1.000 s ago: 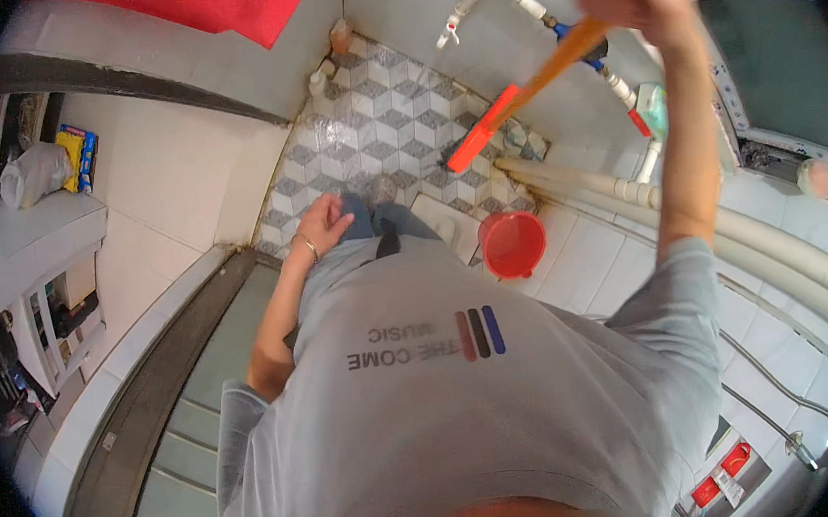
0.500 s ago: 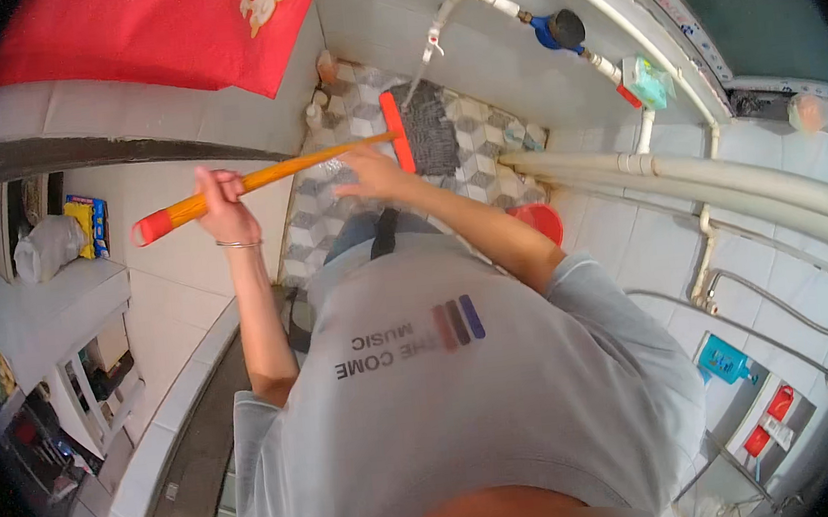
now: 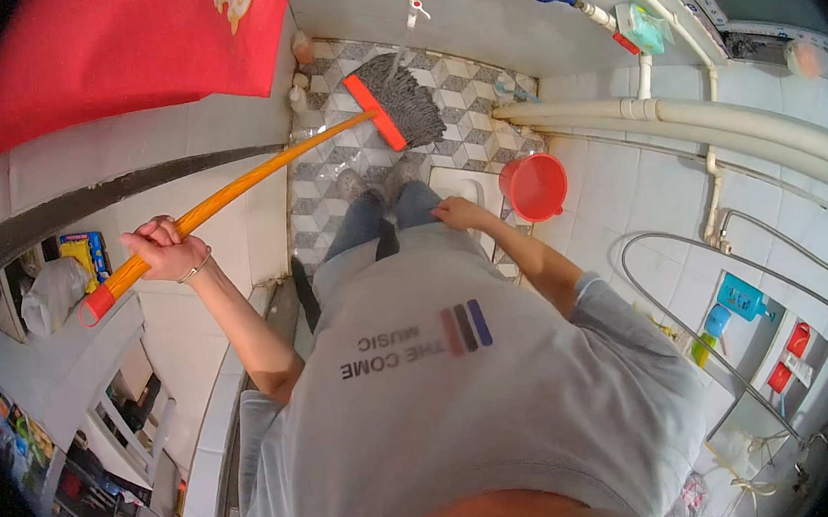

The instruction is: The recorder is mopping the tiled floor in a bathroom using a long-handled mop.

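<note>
My left hand (image 3: 166, 247) is wrapped round the orange handle of a mop (image 3: 257, 181), close to its red end cap. The mop slants away to the floor, where its red head bar and grey strands (image 3: 405, 95) lie spread on the tiles. Above the strands is a white tap (image 3: 417, 7) with a red knob, and a thin pale stream comes down from it onto them. Beside my jeans (image 3: 417, 204), against the thigh, my right hand (image 3: 461, 213) is closed with its fingers curled; whether it grips anything is hidden.
A red bucket (image 3: 535, 188) stands right of my legs, beside a white squat toilet (image 3: 452, 187). White pipes (image 3: 719, 114) run along the right wall. At upper left hangs a red cloth (image 3: 126, 62). A cluttered grey shelf unit (image 3: 63, 342) stands left, past the door frame.
My left hand has drawn the handle back toward the lower left, and the mop head has turned and shifted left. My right hand has moved from beside the handle down to my thigh.
</note>
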Available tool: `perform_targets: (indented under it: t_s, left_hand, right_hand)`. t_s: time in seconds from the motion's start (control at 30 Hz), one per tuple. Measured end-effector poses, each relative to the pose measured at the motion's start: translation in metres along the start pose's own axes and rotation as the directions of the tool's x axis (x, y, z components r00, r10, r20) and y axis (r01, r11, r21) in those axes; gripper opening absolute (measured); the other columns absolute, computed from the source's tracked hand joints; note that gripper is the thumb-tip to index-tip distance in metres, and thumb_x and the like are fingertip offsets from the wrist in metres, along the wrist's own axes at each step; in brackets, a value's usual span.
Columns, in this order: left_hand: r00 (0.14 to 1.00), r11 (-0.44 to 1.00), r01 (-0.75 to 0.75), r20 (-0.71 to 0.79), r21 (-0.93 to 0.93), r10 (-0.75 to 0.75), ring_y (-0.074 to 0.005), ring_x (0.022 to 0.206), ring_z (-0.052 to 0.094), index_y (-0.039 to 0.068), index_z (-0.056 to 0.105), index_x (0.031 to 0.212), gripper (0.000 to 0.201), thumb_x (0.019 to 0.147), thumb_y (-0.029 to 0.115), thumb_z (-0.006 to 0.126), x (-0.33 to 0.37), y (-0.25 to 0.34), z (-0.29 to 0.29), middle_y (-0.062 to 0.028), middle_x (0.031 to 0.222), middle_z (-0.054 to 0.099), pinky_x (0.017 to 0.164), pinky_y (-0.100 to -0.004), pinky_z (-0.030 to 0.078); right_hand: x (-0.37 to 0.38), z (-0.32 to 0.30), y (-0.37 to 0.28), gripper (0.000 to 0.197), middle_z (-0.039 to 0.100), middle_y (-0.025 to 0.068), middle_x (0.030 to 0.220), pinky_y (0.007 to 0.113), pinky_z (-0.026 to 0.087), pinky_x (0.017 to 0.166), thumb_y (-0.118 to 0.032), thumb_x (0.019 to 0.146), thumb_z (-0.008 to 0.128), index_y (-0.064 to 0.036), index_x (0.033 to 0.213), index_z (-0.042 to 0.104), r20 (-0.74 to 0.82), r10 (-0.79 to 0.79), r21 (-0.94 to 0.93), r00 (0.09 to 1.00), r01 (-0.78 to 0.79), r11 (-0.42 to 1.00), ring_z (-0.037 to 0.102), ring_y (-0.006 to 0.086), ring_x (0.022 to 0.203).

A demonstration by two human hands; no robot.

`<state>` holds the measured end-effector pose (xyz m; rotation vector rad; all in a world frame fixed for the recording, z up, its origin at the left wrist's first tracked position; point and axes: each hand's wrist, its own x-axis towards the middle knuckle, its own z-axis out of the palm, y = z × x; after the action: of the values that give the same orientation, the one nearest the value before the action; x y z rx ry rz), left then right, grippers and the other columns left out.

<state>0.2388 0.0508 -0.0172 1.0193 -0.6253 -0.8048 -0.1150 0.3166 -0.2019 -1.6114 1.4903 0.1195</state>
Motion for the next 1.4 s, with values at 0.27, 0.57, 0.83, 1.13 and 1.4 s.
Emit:
perform_targets:
  t_s: [0.27,0.57,0.83,1.13,1.4]
  left_hand:
    - [0.977,0.999,0.030,0.210,-0.023,-0.024,-0.0070,0.036,0.019,0.008,0.047,0.061,0.040,0.091,0.034,0.042,0.010,-0.012,-0.024,0.0046,0.040,0.023,0.042,-0.0224,0.023]
    - [0.980,0.998,0.048,0.194,-0.032,-0.041,-0.0070,0.036,0.020,0.006,0.044,0.060,0.037,0.091,0.025,0.042,-0.010,-0.007,0.030,0.0032,0.040,0.023,0.040,-0.0229,0.022]
    - [0.999,0.999,0.030,0.022,0.042,-0.031,-0.0063,0.037,0.019,0.010,0.037,0.058,0.034,0.090,0.019,0.043,-0.027,-0.002,0.027,0.0044,0.041,0.022,0.041,-0.0237,0.024]
    - [0.997,0.987,0.006,-0.073,0.159,0.006,-0.0067,0.037,0.020,0.010,0.042,0.059,0.033,0.089,0.024,0.046,-0.041,-0.006,0.045,0.0046,0.041,0.023,0.046,-0.0240,0.030]
    - [0.998,0.987,0.061,-0.003,0.149,-0.061,-0.0070,0.038,0.020,0.009,0.038,0.057,0.035,0.090,0.021,0.041,-0.073,0.005,0.039,0.0038,0.040,0.021,0.046,-0.0246,0.027]
  right_hand:
    - [-0.056,-0.032,-0.044,0.028,0.053,0.0176,0.060,0.034,0.039,0.053,-0.024,0.086,0.049,0.0015,0.076,0.055,-0.190,0.240,0.496,0.952,-0.118,0.860,0.044,0.0294,0.052]
    - [-0.058,-0.071,-0.038,0.028,0.054,0.0205,0.066,0.043,0.041,0.058,-0.026,0.086,0.048,-0.0005,0.075,0.053,-0.236,0.147,0.326,0.961,-0.064,0.943,0.052,0.0382,0.066]
    - [0.033,-0.112,0.012,0.030,0.057,0.0173,0.071,0.045,0.043,0.059,-0.032,0.084,0.047,-0.0056,0.074,0.057,-0.135,-0.072,0.016,0.988,0.075,0.997,0.054,0.0383,0.068]
    - [0.052,-0.160,0.011,0.031,0.059,0.0142,0.072,0.047,0.044,0.064,-0.034,0.082,0.046,-0.0078,0.073,0.058,-0.030,0.003,-0.042,1.000,-0.004,0.999,0.057,0.0354,0.072]
    - [0.034,-0.129,0.002,0.031,0.059,0.0141,0.072,0.046,0.044,0.064,-0.033,0.084,0.044,-0.0075,0.073,0.058,-0.179,0.012,-0.051,0.984,-0.021,0.998,0.057,0.0349,0.073]
